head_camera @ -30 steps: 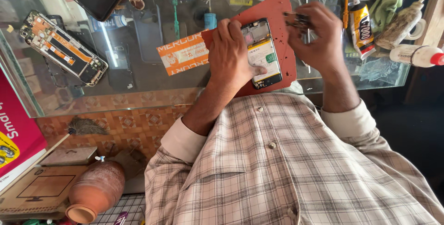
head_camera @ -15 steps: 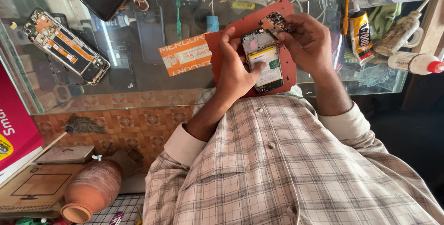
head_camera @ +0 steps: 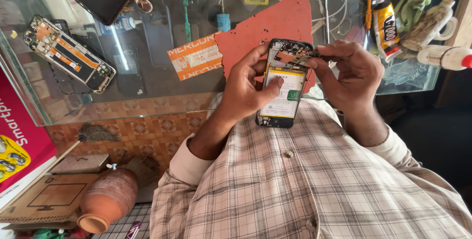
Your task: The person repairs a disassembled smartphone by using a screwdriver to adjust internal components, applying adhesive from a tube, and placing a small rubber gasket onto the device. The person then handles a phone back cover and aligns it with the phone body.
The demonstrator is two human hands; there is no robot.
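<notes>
Phone (head_camera: 284, 85), opened at the back, sits upright in the head view, held above the near edge of the glass table (head_camera: 147, 84) and in front of the checked shirt (head_camera: 314, 185). Its long axis runs nearly straight up and down the picture, tipped a little so the top leans right; the camera end points away from the person, toward the red mat (head_camera: 275, 25), and the bottom end points at the chest. Its body is a dark frame with the back cover off: a pale battery with a green square label fills the middle, and a dark, coppery board with round camera openings crosses the top.

Left hand (head_camera: 246, 89) is wrapped around the phone's left edge, thumb pressed on the battery. Right hand (head_camera: 351, 74) is pinched narrow at the phone's top right corner, fingertips on the board; whether it holds something small there I cannot tell. Another stripped phone (head_camera: 69, 55) lies well apart on the table's left.
</notes>
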